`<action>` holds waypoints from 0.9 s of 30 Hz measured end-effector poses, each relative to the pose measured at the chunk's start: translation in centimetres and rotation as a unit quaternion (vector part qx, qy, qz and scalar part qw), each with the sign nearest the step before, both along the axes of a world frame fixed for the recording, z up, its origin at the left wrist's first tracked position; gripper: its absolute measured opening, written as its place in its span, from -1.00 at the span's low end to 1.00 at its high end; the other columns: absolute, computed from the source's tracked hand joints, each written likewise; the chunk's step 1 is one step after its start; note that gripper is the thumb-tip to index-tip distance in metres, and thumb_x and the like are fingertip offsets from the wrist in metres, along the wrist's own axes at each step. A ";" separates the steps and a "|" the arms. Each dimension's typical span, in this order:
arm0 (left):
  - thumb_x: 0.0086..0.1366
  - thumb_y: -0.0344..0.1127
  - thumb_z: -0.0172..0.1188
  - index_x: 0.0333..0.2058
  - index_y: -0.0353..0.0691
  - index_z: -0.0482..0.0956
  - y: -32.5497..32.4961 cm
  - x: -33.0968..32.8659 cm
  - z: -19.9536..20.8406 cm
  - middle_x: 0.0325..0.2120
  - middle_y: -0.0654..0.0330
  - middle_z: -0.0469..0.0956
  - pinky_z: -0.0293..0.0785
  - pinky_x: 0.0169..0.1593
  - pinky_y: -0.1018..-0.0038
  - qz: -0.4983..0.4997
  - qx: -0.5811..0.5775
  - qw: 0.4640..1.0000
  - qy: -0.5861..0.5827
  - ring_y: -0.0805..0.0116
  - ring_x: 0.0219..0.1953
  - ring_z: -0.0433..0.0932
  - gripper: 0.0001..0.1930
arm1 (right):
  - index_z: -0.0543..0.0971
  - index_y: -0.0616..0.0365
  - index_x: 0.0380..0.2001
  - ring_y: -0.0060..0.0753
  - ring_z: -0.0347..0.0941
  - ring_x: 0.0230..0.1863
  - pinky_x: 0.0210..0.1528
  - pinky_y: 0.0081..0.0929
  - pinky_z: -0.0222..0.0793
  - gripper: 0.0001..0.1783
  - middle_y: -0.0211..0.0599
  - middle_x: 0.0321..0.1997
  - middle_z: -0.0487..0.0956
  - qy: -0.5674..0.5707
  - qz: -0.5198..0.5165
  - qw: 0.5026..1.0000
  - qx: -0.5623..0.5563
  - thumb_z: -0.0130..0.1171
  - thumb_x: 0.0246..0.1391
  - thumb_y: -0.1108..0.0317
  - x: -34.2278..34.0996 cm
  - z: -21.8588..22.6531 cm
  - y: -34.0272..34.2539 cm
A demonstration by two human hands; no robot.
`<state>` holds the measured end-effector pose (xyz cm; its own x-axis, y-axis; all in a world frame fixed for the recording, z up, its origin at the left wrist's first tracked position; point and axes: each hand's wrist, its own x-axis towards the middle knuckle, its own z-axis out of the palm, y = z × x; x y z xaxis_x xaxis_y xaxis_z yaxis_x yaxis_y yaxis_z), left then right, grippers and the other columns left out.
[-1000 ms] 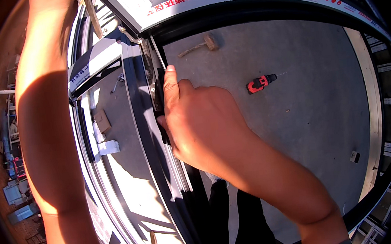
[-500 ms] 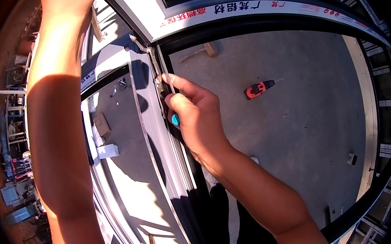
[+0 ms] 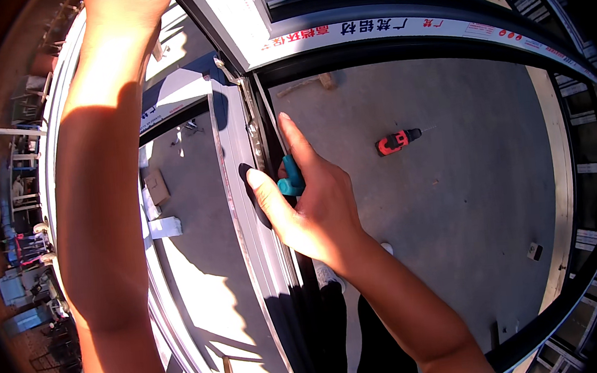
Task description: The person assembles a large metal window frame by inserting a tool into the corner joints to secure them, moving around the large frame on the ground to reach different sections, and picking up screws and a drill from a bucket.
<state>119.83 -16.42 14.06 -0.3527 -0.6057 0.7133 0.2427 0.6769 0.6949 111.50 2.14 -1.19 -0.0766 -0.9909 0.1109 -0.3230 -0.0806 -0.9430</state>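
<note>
My right hand (image 3: 317, 199) is beside the upright bar of a dark metal window frame (image 3: 239, 156). In it is a teal-handled screwdriver (image 3: 291, 180), with the handle against the palm and fingers and the thin shaft running up along the bar. The index finger points up beside the shaft, and the thumb stretches left toward the bar's face. Metal hardware (image 3: 248, 109) is set along the bar's edge, left of the shaft; the tool's tip is hard to make out. My left hand (image 3: 130, 2) reaches to the top edge of the view, its fingers cut off.
A red and black cordless drill (image 3: 395, 142) lies on the grey floor beyond the frame opening. Cardboard (image 3: 157, 187) and a pale box (image 3: 166, 227) lie at left. A film-covered crossbar (image 3: 398, 27) spans the top. Several stacked profiles (image 3: 590, 168) stand at right.
My right hand has drawn back to the right from the hardware, its thumb lifted off and its index finger straighter. More of the teal handle shows. The whole view has shifted slightly.
</note>
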 end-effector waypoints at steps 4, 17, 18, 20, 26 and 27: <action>0.35 -0.35 0.24 0.03 -0.33 0.54 -0.2 0.6 0.4 -0.08 0.13 0.60 0.46 0.07 0.48 0.006 0.000 1.000 -0.025 0.43 -0.03 0.55 -0.69 | 0.41 0.46 0.18 0.03 0.59 -0.46 -0.31 -0.15 0.47 -0.37 0.00 -0.51 0.60 -0.015 -0.044 0.999 0.008 0.15 0.22 0.14 -0.1 0.1 -0.9; 0.32 -0.36 0.28 -0.02 -0.35 0.57 -1.2 0.3 -0.1 -0.13 0.14 0.62 0.48 -0.01 0.51 0.079 -0.013 0.997 0.010 0.46 -0.09 0.57 -0.70 | 0.56 0.23 0.01 -0.65 0.36 -0.45 -0.37 -0.60 0.32 -0.68 -0.46 -0.44 0.49 -0.112 0.043 0.991 0.053 0.21 0.27 0.29 -10.0 2.1 2.4; 0.32 -0.36 0.28 -0.02 -0.35 0.57 -1.2 0.5 -0.2 -0.13 0.14 0.62 0.48 -0.01 0.51 0.084 -0.012 0.996 0.008 0.46 -0.09 0.57 -0.70 | 0.57 0.21 -0.01 -0.68 0.35 -0.44 -0.36 -0.61 0.32 -0.68 -0.49 -0.43 0.49 -0.127 0.053 0.988 0.063 0.22 0.27 0.26 -11.1 2.4 2.3; 0.32 -0.36 0.28 -0.02 -0.35 0.57 -1.2 0.5 0.0 -0.13 0.14 0.62 0.48 -0.02 0.51 0.085 -0.010 0.996 0.010 0.46 -0.10 0.57 -0.70 | 0.60 0.19 -0.05 -0.70 0.33 -0.43 -0.35 -0.63 0.30 -0.69 -0.52 -0.43 0.49 -0.144 0.071 0.982 0.097 0.24 0.27 0.20 -13.0 3.0 2.0; 0.32 -0.36 0.29 -0.03 -0.35 0.57 -1.6 0.6 0.0 -0.14 0.14 0.62 0.48 -0.03 0.52 0.091 -0.008 0.996 0.011 0.46 -0.11 0.57 -0.70 | 0.67 0.16 -0.22 -0.69 0.32 -0.41 -0.34 -0.67 0.25 -0.71 -0.52 -0.46 0.49 -0.147 0.144 0.959 0.194 0.27 0.24 0.13 -15.2 3.9 -0.2; 0.31 -0.36 0.29 -0.03 -0.35 0.57 -1.7 0.6 -0.1 -0.15 0.14 0.62 0.48 -0.03 0.52 0.091 -0.008 0.996 0.011 0.47 -0.11 0.57 -0.70 | 0.67 0.17 -0.23 -0.69 0.32 -0.42 -0.34 -0.67 0.25 -0.71 -0.52 -0.46 0.49 -0.141 0.153 0.958 0.198 0.28 0.23 0.13 -15.2 3.9 -0.5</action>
<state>120.39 -18.12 14.01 -0.2227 -0.6465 0.7297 0.1300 0.7221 0.6794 96.29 1.63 2.74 0.2517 -0.9318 -0.2615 -0.0698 0.2520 -0.9652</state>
